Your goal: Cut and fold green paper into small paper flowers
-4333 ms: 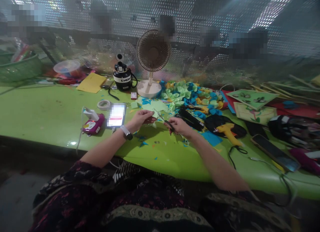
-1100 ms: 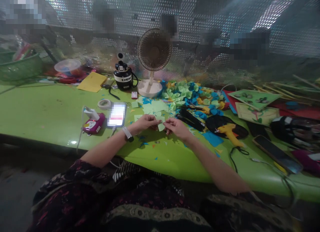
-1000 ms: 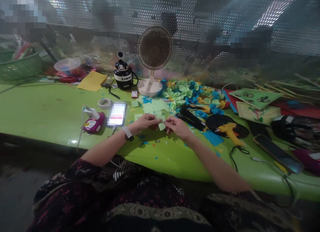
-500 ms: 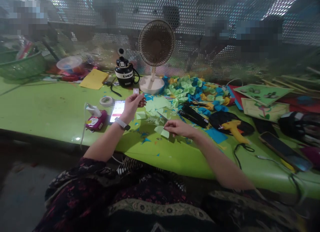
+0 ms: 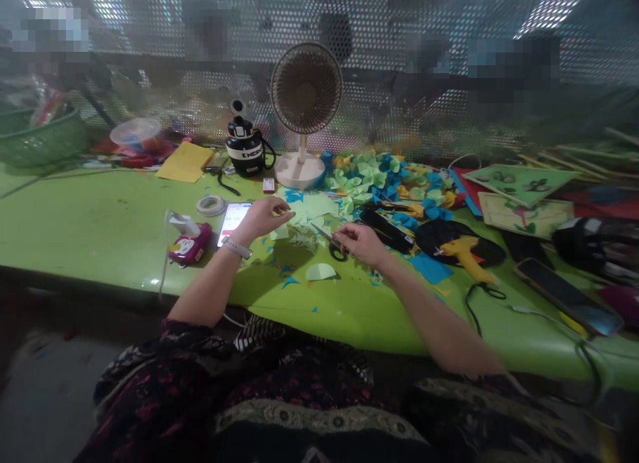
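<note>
My left hand (image 5: 267,218) hovers over the table beside the light green paper pieces (image 5: 314,210), its fingers bent and slightly apart with nothing visible between them. At the handles of the dark scissors (image 5: 338,251) is my right hand (image 5: 360,243), fingers curled; whether they grip the handles is hard to make out. The scissor blades point up and left over the paper scraps. A folded, rounded light green paper piece (image 5: 321,272) lies on the green table (image 5: 279,297) nearer to me. The lit phone (image 5: 233,222) lies beside my left wrist.
A fan (image 5: 299,170) and a black bottle (image 5: 244,150) stand behind. Folded paper shapes (image 5: 384,177) are heaped at the back. To the right are a black stapler (image 5: 387,230), a yellow glue gun (image 5: 466,257) and a dark phone (image 5: 566,297). A purple plug block (image 5: 192,245) sits left.
My right hand has let go of the rounded green piece, which now lies on the table, and has moved up to the scissors. My left hand has lowered slightly and its fingers have changed pose.
</note>
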`<state>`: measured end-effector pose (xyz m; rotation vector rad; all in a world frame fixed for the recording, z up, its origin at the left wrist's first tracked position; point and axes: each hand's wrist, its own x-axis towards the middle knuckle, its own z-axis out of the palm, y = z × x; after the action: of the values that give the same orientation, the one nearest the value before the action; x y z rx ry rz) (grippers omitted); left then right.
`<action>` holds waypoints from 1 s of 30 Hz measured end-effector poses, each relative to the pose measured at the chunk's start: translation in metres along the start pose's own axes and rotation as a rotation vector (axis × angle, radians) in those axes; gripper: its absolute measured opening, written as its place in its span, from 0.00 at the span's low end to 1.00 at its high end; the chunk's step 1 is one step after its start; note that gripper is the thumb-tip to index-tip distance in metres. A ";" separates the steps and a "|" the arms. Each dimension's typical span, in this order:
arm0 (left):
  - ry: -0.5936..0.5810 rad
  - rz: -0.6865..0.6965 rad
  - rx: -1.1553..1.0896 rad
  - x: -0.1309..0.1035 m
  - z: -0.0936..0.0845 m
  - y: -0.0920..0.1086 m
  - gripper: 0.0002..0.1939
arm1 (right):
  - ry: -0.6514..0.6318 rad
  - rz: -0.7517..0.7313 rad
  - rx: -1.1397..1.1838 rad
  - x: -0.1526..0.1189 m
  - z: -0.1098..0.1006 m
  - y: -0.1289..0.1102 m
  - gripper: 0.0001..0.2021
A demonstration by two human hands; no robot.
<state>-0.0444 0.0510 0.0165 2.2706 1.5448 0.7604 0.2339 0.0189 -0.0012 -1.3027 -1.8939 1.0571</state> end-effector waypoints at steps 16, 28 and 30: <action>-0.173 -0.052 0.416 0.044 -0.005 0.010 0.15 | 0.033 -0.007 -0.012 0.003 -0.002 0.003 0.12; -0.265 -0.071 0.416 0.082 -0.002 -0.017 0.16 | 0.025 -0.024 -0.083 0.006 -0.001 0.012 0.11; -0.280 -0.102 0.364 0.089 0.008 -0.021 0.17 | 0.021 -0.039 -0.103 0.005 -0.001 0.013 0.11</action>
<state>-0.0306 0.1413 0.0225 2.3899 1.7546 0.1286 0.2389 0.0269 -0.0117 -1.3232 -1.9724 0.9341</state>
